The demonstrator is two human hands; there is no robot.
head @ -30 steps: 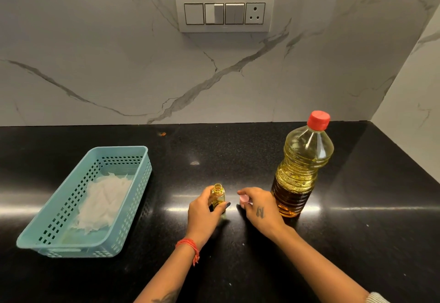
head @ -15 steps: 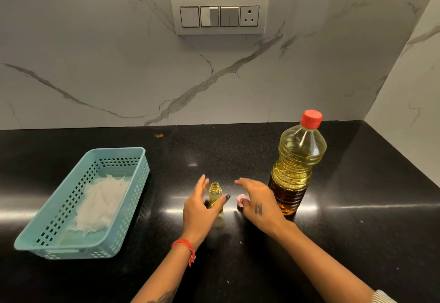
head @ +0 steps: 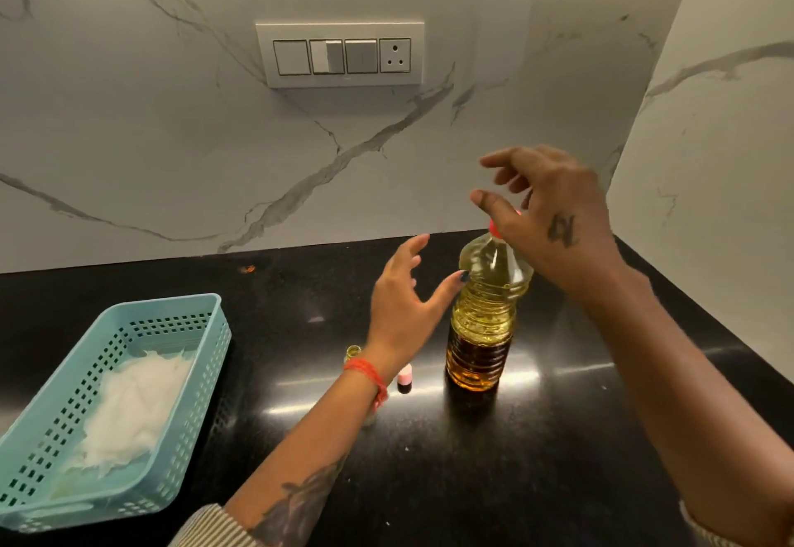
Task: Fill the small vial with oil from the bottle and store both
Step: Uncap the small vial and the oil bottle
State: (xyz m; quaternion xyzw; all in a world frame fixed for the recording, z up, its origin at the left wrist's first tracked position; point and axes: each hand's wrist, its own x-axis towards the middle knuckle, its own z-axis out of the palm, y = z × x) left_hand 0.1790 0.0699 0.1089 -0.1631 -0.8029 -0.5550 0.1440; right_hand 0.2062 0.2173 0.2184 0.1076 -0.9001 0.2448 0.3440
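The oil bottle (head: 483, 323) stands upright on the black counter, yellow oil inside, its red cap mostly hidden behind my right hand (head: 545, 220). That hand hovers over the cap with fingers spread, gripping nothing. My left hand (head: 404, 293) is open beside the bottle's left shoulder, thumb tip near or touching it. The small vial (head: 353, 352) stands uncapped on the counter, largely hidden behind my left wrist. Its pink cap (head: 404, 374) lies on the counter between vial and bottle.
A teal perforated basket (head: 202, 357) with white paper (head: 129, 409) in it sits at the left front. The black counter (head: 558, 439) ends at marble walls behind and to the right. A switch panel (head: 339, 54) is on the back wall.
Both hands let go of the vial and pink cap and rose toward the oil bottle. The cap now lies on the counter. The camera moved closer.
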